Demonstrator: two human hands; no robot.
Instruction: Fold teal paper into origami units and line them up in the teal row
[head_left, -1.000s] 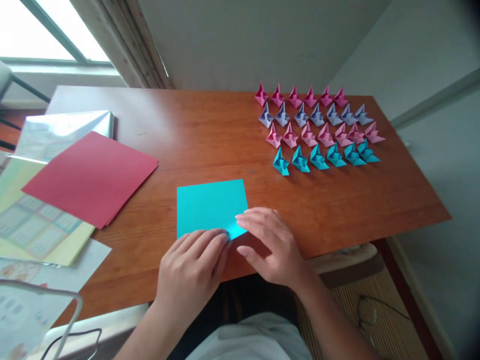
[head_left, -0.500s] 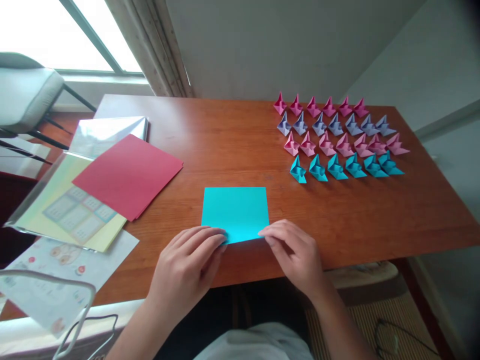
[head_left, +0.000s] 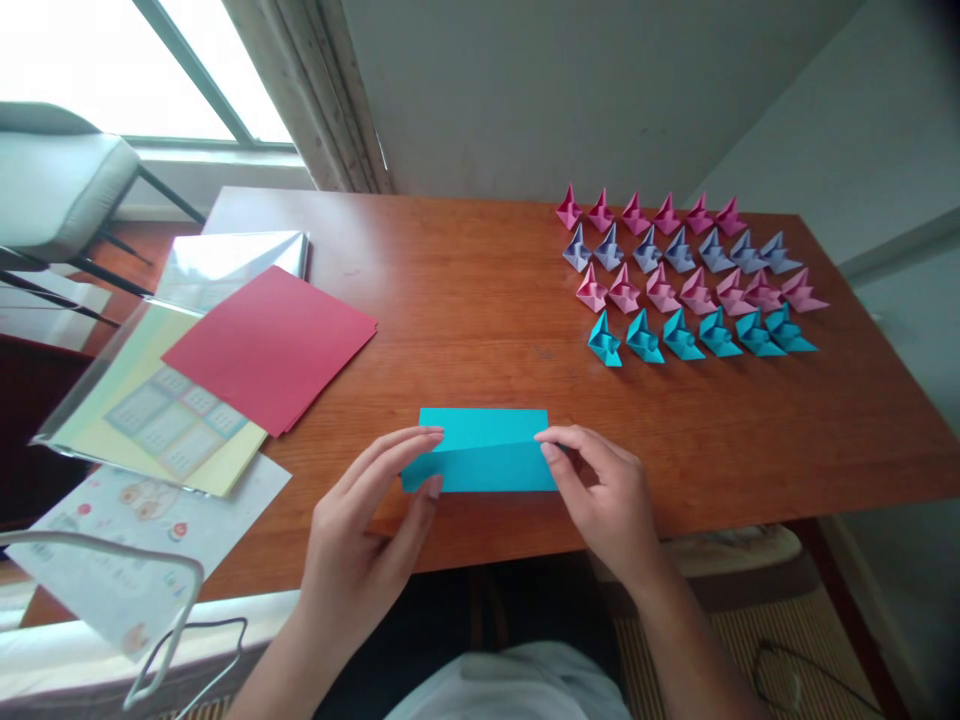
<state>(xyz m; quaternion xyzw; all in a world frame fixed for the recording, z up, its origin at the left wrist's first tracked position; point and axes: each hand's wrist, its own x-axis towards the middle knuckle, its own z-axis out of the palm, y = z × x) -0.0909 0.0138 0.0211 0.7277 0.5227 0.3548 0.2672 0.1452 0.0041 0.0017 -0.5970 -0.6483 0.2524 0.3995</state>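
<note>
A sheet of turquoise paper [head_left: 487, 470] lies before me at the table's near side, its near part folded up over the far part. The raised edge stops short of the far edge. My right hand [head_left: 600, 495] pinches the right end of that flap between thumb and fingers. At the left end, my left hand [head_left: 371, 510] holds the paper loosely, fingertips on the flap's upper edge and thumb lower down near the fold. The undersides of the fingers are partly hidden.
Rows of small folded paper figures in magenta, purple, pink and turquoise [head_left: 682, 335] stand at the right. Red paper sheets [head_left: 270, 345] lie at the left over a clear-wrapped yellow pack [head_left: 232, 450]. A printed white sheet [head_left: 135, 560] hangs past the wooden table's [head_left: 465, 310] near edge.
The paper's near edge has come up and over toward the far edge, forming a flap. My left hand's thumb and fingers have spread wider; my right hand has moved slightly away from me.
</note>
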